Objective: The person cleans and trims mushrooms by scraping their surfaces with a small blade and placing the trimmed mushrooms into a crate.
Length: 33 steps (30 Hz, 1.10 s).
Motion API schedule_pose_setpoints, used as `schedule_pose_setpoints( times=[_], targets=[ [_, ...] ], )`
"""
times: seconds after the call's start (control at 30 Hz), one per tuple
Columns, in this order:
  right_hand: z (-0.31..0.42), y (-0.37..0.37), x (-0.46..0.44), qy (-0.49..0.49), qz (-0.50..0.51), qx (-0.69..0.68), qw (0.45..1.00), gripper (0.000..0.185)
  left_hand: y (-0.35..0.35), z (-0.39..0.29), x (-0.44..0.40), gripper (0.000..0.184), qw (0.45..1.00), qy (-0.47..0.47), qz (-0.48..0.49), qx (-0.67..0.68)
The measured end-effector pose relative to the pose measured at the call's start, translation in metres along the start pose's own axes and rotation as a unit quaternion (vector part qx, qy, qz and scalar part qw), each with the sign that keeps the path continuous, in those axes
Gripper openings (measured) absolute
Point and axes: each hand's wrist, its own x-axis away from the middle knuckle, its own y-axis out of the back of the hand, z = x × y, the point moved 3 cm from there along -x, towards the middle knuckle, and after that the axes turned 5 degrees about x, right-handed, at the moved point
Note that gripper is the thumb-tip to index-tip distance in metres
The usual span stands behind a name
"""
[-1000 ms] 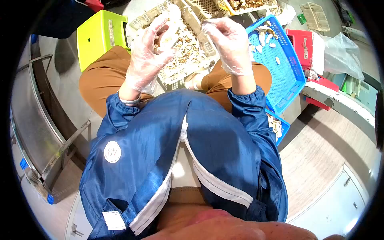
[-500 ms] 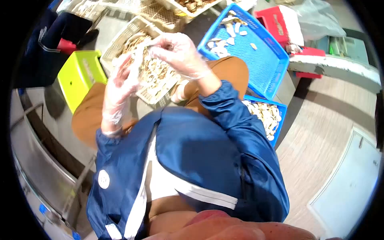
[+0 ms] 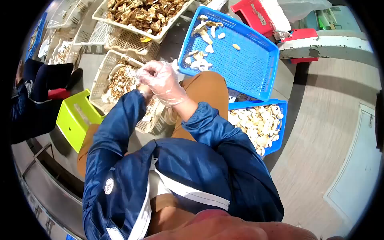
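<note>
My right hand (image 3: 162,82), in a clear plastic glove, is closed with its fingers curled in front of my left wrist. What it grips, if anything, I cannot make out. My left hand (image 3: 146,91) is mostly hidden behind it; only a bit near the wrist shows past the blue cuff. Both are over a cream crate (image 3: 98,86) of brown and pale mushroom scraps between my knees. Just right of my hands is a blue tray (image 3: 244,60), with a few pale mushroom pieces (image 3: 199,62) at its left side.
A second blue crate (image 3: 282,128) full of pale mushrooms (image 3: 260,126) stands by my right leg. Beyond, a cream crate holds brown mushrooms (image 3: 142,16). A lime-green stool (image 3: 76,120) is at left, near another person's dark-clothed legs (image 3: 44,84). A red stool (image 3: 254,18) stands at upper right.
My hands were apart, the left one gloved and raised at the left; now they are together, the left mostly behind the right. The camera view has shifted, showing more of the far crates.
</note>
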Motion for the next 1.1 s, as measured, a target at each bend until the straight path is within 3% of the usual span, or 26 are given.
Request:
schedule_pose_setpoints(
  times=[0.07, 0.17, 0.23, 0.3, 0.33, 0.37, 0.4, 0.43, 0.47, 0.6, 0.77, 0.87, 0.9, 1.0, 1.1],
  targets=[
    [-0.009, 0.003, -0.006, -0.065, -0.01, -0.101, 0.993, 0.02, -0.005, 0.03, -0.048, 0.077, 0.997, 0.069, 0.006, 0.031],
    [-0.001, 0.011, -0.015, -0.054, 0.009, -0.075, 0.996, 0.02, -0.063, 0.019, -0.09, 0.084, 0.989, 0.018, -0.068, -0.132],
    [-0.014, 0.011, -0.015, -0.097, 0.034, -0.079, 0.992, 0.021, -0.064, 0.022, -0.101, 0.086, 0.988, 0.038, -0.092, -0.115],
    [-0.008, 0.019, -0.015, -0.108, 0.085, -0.108, 0.985, 0.023, -0.062, -0.001, -0.084, 0.082, 0.981, 0.026, -0.085, -0.17],
    [-0.011, 0.021, -0.016, -0.137, 0.089, -0.123, 0.979, 0.023, -0.031, 0.011, -0.085, 0.079, 0.989, -0.038, -0.033, -0.136],
    [-0.014, 0.022, -0.014, -0.168, 0.093, -0.138, 0.972, 0.024, -0.058, -0.043, -0.064, 0.077, 0.975, 0.058, -0.065, -0.204],
    [-0.018, 0.028, -0.014, -0.111, 0.06, -0.043, 0.991, 0.023, -0.049, -0.057, -0.048, 0.074, 0.988, 0.087, -0.09, -0.091],
    [-0.014, 0.031, -0.016, -0.145, 0.077, -0.073, 0.984, 0.021, -0.037, -0.067, -0.034, 0.067, 0.99, 0.079, -0.111, -0.024],
    [-0.017, 0.034, -0.017, -0.173, 0.074, -0.091, 0.978, 0.019, -0.051, -0.082, -0.021, 0.058, 0.975, 0.076, -0.206, 0.032],
    [-0.026, 0.029, -0.015, -0.231, 0.127, -0.132, 0.956, 0.015, -0.084, -0.127, 0.034, 0.061, 0.971, 0.05, -0.202, 0.12],
    [-0.022, 0.022, -0.01, -0.194, 0.126, -0.222, 0.947, 0.018, -0.109, -0.131, 0.069, 0.066, 0.982, 0.01, -0.142, 0.122],
    [-0.018, 0.021, -0.011, -0.161, 0.114, -0.206, 0.958, 0.016, -0.102, -0.118, 0.08, 0.051, 0.983, -0.025, -0.169, 0.063],
    [-0.017, 0.023, -0.01, -0.158, 0.109, -0.146, 0.971, 0.013, -0.101, -0.118, 0.089, 0.046, 0.978, -0.033, -0.198, 0.055],
    [-0.006, 0.026, 0.004, -0.221, 0.046, -0.139, 0.964, 0.017, -0.093, -0.123, 0.116, 0.043, 0.955, -0.014, -0.288, 0.071],
    [0.011, 0.032, 0.022, -0.213, 0.004, -0.167, 0.963, 0.018, -0.09, -0.131, 0.143, 0.043, 0.956, -0.053, -0.274, 0.09]
  ],
)
